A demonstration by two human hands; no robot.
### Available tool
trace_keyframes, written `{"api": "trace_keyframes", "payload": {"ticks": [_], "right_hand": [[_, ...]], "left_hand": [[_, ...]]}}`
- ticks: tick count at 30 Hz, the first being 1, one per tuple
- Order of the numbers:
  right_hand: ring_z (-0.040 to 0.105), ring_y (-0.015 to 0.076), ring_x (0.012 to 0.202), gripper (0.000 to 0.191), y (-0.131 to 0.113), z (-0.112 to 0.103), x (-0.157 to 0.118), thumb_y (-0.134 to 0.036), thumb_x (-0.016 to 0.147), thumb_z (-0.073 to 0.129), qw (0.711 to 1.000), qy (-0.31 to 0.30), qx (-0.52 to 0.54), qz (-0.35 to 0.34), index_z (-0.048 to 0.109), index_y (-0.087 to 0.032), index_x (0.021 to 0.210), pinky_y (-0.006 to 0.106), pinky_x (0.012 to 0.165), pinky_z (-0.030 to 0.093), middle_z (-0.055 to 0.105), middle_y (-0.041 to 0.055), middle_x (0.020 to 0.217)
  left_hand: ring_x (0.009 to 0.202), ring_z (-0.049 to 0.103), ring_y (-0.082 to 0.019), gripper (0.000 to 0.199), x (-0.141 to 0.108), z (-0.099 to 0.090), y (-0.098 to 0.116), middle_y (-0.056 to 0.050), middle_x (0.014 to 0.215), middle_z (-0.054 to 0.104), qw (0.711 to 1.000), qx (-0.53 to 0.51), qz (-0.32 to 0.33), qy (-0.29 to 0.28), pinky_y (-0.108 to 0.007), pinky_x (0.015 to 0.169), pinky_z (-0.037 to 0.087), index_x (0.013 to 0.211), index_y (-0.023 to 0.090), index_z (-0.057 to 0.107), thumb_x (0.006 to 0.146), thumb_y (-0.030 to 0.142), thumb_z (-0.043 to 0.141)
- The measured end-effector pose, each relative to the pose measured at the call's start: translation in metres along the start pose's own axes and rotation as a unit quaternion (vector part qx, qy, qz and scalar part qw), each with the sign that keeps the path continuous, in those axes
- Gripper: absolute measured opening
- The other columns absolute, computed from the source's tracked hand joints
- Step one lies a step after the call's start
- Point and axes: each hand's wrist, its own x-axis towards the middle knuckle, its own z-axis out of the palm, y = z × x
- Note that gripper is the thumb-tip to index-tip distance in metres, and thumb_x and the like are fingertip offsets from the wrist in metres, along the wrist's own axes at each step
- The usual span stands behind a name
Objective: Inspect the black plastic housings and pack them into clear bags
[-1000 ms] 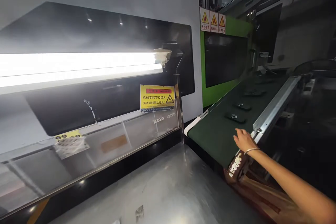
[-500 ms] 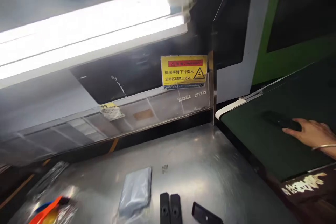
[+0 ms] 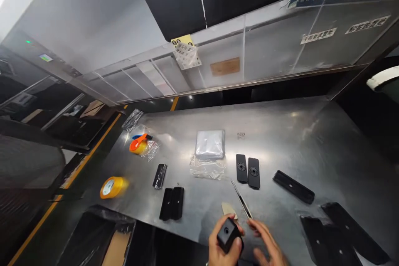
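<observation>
My left hand (image 3: 222, 243) is closed round a small black block-shaped part (image 3: 229, 232) with a round hole in its end face, at the table's front edge. Beside it, my right hand (image 3: 266, 241) has its fingertips on the end of a slim utility knife (image 3: 241, 199), whose far end points away from me. A cream-coloured flat piece (image 3: 229, 210) lies just beyond my left hand. Two black plates (image 3: 247, 170) with round recesses lie behind the knife. To the right rests a long black tray-like part (image 3: 293, 186).
The metal table (image 3: 187, 122) bears a plastic-wrapped pack (image 3: 210, 144), a tape roll (image 3: 111, 187), an orange tape dispenser (image 3: 139, 143) and several black parts (image 3: 171, 203). Behind stands a clear panel (image 3: 264, 45). A plastic-lined box (image 3: 90, 237) is at the lower left.
My view has swung left and down to the table. My right hand was over the green belt with a black part; now it is at the knife, and my left hand holds a black part.
</observation>
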Motion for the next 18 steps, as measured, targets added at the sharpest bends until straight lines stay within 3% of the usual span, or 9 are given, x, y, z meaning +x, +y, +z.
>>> {"api": "trace_keyframes", "payload": {"ticks": [4,7,9,12,18], "right_hand": [[0.059,0.0224,0.095,0.035,0.004,0.048,0.030,-0.034,0.089,0.043,0.993,-0.073,-0.090,-0.001,0.050,-0.016,0.118,0.033,0.078,0.052,0.061,0.0114,0.103],[0.058,0.0265,0.095,0.035,-0.006,0.095,0.041,-0.029,0.082,0.056,0.985,-0.130,-0.113,-0.027,0.055,-0.020,0.116,0.040,0.075,0.051,0.061,0.0115,0.108],[0.059,0.0229,0.091,0.027,-0.009,0.118,0.040,-0.023,0.083,0.056,0.979,-0.154,-0.128,-0.033,0.058,-0.019,0.109,0.038,0.073,0.050,0.062,0.0087,0.104],[0.059,0.0180,0.089,0.022,-0.005,0.129,0.033,-0.019,0.086,0.053,0.974,-0.166,-0.150,-0.020,0.056,-0.015,0.108,0.036,0.076,0.050,0.061,0.0056,0.102],[0.050,0.0361,0.107,0.035,-0.002,0.119,0.027,-0.017,0.083,0.051,0.972,-0.149,-0.177,0.036,0.055,-0.018,0.118,0.056,0.082,0.043,0.054,0.0192,0.119]], "left_hand": [[0.072,0.060,-0.019,0.042,-0.018,-0.049,-0.002,-0.008,0.078,0.065,0.991,0.099,0.094,0.005,-0.031,0.071,0.049,0.106,0.016,0.057,0.075,0.044,0.058],[0.068,0.060,-0.017,0.038,-0.022,-0.072,0.005,-0.007,0.074,0.066,0.976,0.135,0.168,-0.018,-0.029,0.067,0.049,0.103,0.016,0.060,0.071,0.037,0.061],[0.065,0.061,-0.017,0.036,-0.023,-0.085,0.012,-0.007,0.072,0.066,0.973,0.135,0.185,-0.032,-0.028,0.064,0.048,0.101,0.017,0.061,0.069,0.032,0.062],[0.064,0.061,-0.018,0.034,-0.024,-0.099,0.018,-0.008,0.068,0.066,0.977,0.124,0.168,-0.033,-0.029,0.063,0.047,0.096,0.017,0.064,0.065,0.028,0.063],[0.061,0.061,-0.019,0.035,-0.027,-0.107,0.022,-0.010,0.066,0.066,0.980,0.098,0.167,-0.047,-0.028,0.060,0.047,0.092,0.013,0.066,0.059,0.025,0.065]]}}
